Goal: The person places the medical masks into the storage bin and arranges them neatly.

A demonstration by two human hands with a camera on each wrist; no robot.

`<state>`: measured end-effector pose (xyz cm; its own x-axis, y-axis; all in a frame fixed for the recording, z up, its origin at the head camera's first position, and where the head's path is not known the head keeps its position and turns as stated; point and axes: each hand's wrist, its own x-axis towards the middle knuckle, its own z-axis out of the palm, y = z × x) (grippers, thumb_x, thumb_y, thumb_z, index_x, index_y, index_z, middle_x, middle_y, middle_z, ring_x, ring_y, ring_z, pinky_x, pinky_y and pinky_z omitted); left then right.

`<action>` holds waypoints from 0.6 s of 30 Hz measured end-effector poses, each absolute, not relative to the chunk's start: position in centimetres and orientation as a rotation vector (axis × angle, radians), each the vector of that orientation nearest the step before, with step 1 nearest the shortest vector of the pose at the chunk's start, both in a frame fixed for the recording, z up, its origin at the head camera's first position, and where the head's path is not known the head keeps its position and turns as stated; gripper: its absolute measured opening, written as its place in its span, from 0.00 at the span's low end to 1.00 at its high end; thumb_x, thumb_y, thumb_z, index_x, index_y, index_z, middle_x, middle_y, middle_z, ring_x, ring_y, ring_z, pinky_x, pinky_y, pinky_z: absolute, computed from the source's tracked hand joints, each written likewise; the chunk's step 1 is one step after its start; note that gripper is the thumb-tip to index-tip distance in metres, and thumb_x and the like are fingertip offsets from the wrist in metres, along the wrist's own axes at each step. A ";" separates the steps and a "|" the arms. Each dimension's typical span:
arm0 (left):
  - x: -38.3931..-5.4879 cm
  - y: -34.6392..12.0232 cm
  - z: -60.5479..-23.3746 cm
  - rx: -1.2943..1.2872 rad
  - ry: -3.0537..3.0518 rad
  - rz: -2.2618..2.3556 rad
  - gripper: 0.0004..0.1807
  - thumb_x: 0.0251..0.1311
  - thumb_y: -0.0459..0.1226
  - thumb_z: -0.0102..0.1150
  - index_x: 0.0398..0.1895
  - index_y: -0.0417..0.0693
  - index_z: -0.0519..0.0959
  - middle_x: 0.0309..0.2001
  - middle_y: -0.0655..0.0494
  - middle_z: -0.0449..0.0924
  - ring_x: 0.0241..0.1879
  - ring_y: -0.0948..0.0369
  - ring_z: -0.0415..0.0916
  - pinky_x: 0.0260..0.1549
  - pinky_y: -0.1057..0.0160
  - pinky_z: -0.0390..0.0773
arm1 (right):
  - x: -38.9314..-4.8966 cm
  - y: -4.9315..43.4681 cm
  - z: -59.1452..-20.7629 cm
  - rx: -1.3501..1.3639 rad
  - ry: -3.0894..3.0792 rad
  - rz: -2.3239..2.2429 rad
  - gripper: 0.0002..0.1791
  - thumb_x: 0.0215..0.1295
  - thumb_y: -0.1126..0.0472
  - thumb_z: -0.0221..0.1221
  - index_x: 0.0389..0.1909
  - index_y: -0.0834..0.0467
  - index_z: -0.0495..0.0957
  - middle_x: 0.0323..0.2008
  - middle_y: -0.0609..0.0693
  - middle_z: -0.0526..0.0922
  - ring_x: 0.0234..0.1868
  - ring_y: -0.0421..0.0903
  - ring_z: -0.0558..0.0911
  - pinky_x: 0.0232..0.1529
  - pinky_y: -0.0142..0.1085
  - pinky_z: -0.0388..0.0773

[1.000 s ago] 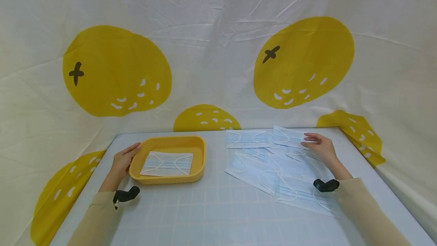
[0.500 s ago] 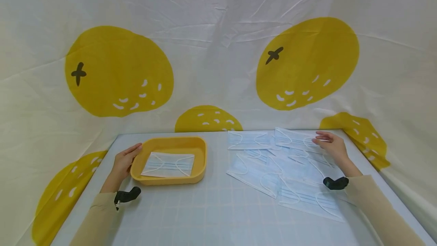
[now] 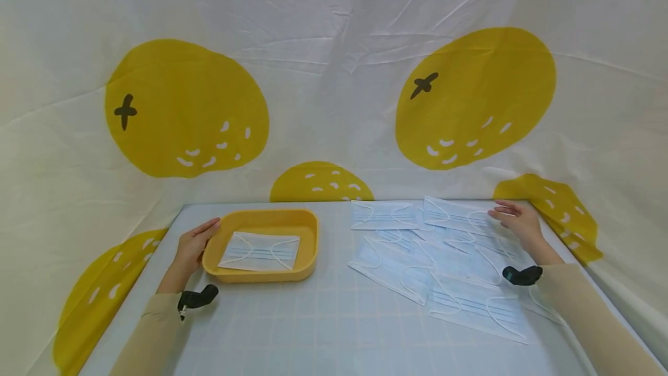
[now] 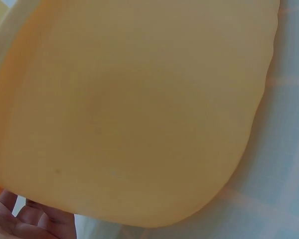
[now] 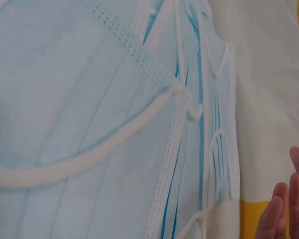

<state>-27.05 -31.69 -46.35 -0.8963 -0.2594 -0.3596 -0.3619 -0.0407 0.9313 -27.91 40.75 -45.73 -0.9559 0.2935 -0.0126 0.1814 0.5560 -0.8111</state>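
Observation:
In the head view my left hand [image 3: 192,251] grips the left end of a yellow plastic tray [image 3: 308,268]. One pale-blue disposable face mask [image 3: 259,251] lies flat inside it. The left wrist view shows the tray's outer wall [image 4: 139,124], with curled fingers [image 4: 35,219] at its lower left edge. On the right side lie several overlapping face masks [image 3: 388,268], white ear loops upward. My right hand [image 3: 522,228], fingers relaxed and holding nothing, is beside the right end of the back-right mask [image 3: 454,214]. Its fingers [image 5: 271,214] appear apart from the masks in the right wrist view.
A pale-blue checked cloth covers the table [image 3: 292,329]. Behind it hangs a white curtain [image 3: 334,103] printed with yellow fruit, which meets the table's back edge. Black wrist cameras sit on the left wrist [image 3: 197,299] and right wrist [image 3: 522,275].
My right hand has shifted rightward, uncovering the right end of the back-right mask. My left hand keeps its place on the tray. The head view has turned slightly left.

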 end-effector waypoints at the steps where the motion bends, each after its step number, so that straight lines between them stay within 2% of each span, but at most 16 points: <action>1: -27.0 -31.7 -46.3 -0.683 2.116 2.113 0.36 0.54 0.52 0.66 0.67 0.54 0.70 0.38 0.79 0.78 0.41 0.78 0.73 0.37 0.81 0.77 | -28.0 40.9 -45.7 -0.415 -2.671 1.373 0.37 0.66 0.44 0.57 0.67 0.63 0.64 0.44 0.41 0.74 0.37 0.28 0.71 0.35 0.15 0.74; 3: -27.0 -31.7 -46.3 -0.675 2.115 2.118 0.36 0.55 0.52 0.66 0.67 0.53 0.70 0.36 0.80 0.77 0.40 0.79 0.73 0.37 0.81 0.77 | -28.1 41.2 -45.7 -0.439 -2.689 1.403 0.38 0.66 0.43 0.57 0.68 0.63 0.62 0.43 0.38 0.73 0.38 0.28 0.71 0.37 0.16 0.75; 6: -27.0 -31.6 -46.3 -0.673 2.128 2.096 0.37 0.55 0.53 0.65 0.68 0.52 0.68 0.41 0.78 0.78 0.43 0.78 0.72 0.37 0.81 0.77 | -28.3 41.6 -45.6 -0.479 -2.702 1.453 0.40 0.65 0.41 0.56 0.69 0.62 0.60 0.38 0.32 0.71 0.40 0.30 0.73 0.39 0.18 0.77; 8: -27.0 -31.6 -46.2 -0.669 2.140 2.081 0.38 0.55 0.53 0.65 0.69 0.52 0.68 0.45 0.76 0.77 0.44 0.77 0.71 0.38 0.81 0.77 | -28.5 41.8 -45.4 -0.508 -2.704 1.477 0.40 0.65 0.41 0.56 0.70 0.62 0.60 0.37 0.31 0.71 0.42 0.33 0.74 0.42 0.21 0.78; 10: -26.9 -31.6 -46.2 -0.658 2.144 2.086 0.37 0.56 0.53 0.64 0.68 0.53 0.68 0.44 0.77 0.77 0.43 0.78 0.72 0.38 0.81 0.77 | -28.8 41.9 -45.4 -0.547 -2.698 1.499 0.41 0.64 0.40 0.57 0.70 0.61 0.60 0.38 0.32 0.71 0.44 0.35 0.74 0.43 0.24 0.80; 15: -26.8 -31.6 -46.3 -0.629 2.132 2.134 0.26 0.57 0.50 0.64 0.60 0.60 0.77 0.33 0.82 0.77 0.37 0.82 0.74 0.37 0.81 0.77 | -29.5 42.3 -45.5 -0.631 -2.697 1.519 0.43 0.63 0.39 0.57 0.70 0.61 0.59 0.50 0.47 0.74 0.45 0.38 0.75 0.47 0.28 0.80; 18: -26.8 -31.6 -46.3 -0.630 2.122 2.146 0.23 0.57 0.50 0.65 0.58 0.63 0.79 0.31 0.83 0.77 0.36 0.82 0.74 0.37 0.80 0.77 | -29.8 42.4 -45.6 -0.636 -2.699 1.528 0.42 0.64 0.41 0.57 0.70 0.62 0.59 0.57 0.59 0.72 0.48 0.42 0.75 0.45 0.29 0.81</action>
